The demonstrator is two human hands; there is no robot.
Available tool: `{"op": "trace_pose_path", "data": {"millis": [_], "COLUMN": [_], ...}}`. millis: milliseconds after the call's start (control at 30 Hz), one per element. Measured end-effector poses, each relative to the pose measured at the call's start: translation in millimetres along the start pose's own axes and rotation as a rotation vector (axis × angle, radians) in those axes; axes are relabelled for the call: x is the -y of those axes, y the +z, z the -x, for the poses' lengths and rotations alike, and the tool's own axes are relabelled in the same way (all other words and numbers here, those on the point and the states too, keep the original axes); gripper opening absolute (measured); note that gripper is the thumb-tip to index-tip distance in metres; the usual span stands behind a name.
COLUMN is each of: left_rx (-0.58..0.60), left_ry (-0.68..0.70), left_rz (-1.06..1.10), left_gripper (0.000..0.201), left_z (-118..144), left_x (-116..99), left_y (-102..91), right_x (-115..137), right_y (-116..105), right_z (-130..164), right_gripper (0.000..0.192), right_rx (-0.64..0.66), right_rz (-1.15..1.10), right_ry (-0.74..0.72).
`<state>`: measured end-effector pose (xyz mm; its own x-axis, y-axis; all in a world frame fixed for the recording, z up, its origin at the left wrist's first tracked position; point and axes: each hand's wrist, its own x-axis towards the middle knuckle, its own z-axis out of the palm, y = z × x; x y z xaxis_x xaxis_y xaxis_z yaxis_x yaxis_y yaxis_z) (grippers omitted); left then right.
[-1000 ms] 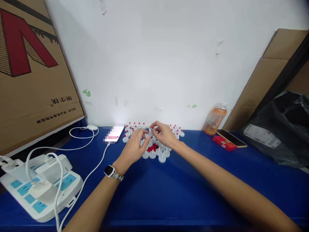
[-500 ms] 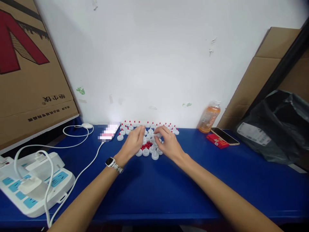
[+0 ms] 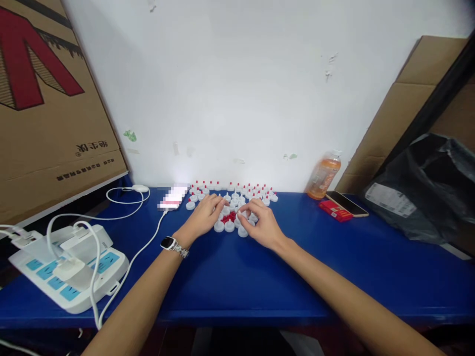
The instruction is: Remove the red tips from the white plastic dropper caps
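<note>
White round nozzle caps (image 3: 229,226) stand in a cluster on the blue table around a small heap of tiny red tip caps (image 3: 229,217). My left hand (image 3: 204,216) is at the cluster's left side, thumb and fingers pressed together; whatever lies between them is too small to make out. On the other side, my right hand (image 3: 264,225) pinches a white nozzle cap with thumb and forefinger, low over the front caps. Its fingers partly cover the caps under it. Behind both hands, white caps with red tips (image 3: 190,204) stand in loose rows near the wall.
To the left are a power strip (image 3: 107,279) with cables and a lit phone (image 3: 177,194). At right stand an orange drink bottle (image 3: 324,177), a red box (image 3: 336,211), another phone (image 3: 349,204) and a dark plastic bag (image 3: 419,193). Cardboard (image 3: 55,148) leans at left.
The camera view has shifted slightly. My left hand has drawn its fingers together, from a flatter pose. My right hand has come lower, towards the front caps.
</note>
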<state>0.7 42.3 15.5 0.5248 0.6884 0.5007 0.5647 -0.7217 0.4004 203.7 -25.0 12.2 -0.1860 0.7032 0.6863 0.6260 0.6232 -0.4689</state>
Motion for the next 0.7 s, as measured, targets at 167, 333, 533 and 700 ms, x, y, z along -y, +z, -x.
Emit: {"op": "trace_pose_path", "data": {"millis": [167,333,533,700], "left_rx": [-0.107,-0.168,-0.183,-0.176], "left_ry": [-0.079,-0.167,-0.181,-0.151], "left_rz": [0.073,0.054,0.055,0.067], "left_gripper": [0.04,0.039,0.038,0.036], "left_z": [7,8,8,8], "left_x": [10,9,9,9], "left_y": [-14.8,-24.1,-27.3,-25.7], "right_x": [4,-2,-5,-3], "right_y": [3,3,-4,-6], "right_z": [10,10,5,7], "right_gripper": [0.003,0.007,0.008,0.011], "right_rx": [0.229,0.254,0.33,0.353], "right_rz": [0.06,0.236,0.221,0.283], "right_ry": [-0.096,-0.059,-0.054,-0.07]}}
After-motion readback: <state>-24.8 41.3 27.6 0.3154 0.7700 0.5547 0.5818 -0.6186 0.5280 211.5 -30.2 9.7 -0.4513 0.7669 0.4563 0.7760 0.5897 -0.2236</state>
